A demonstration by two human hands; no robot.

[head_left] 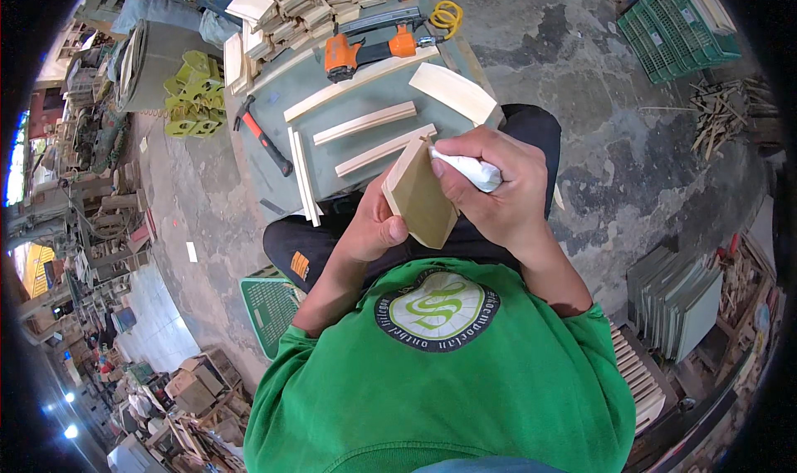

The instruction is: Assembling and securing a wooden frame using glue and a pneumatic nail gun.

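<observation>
Two hands | left hand (pixel 375 228) fingers pinch wood block (pixel 421 195) | right hand (pixel 498 192) fingers grip, seemingly, white tube (pixel 471 171)

light: even, soft daylight, bright | shadows: faint, diffuse | glare: blown-out window (pixel 15 161) far left, lamp spots lower left | focus: centre sharp, rim slightly soft | distortion: heavy fisheye bend, black vignette corners

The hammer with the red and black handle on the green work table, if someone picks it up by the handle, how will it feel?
The hammer is probably head-heavy: its dark metal head sits at one end. It looks stiff, not floppy. Lying flat on the table, it seems unlikely to roll.
</observation>
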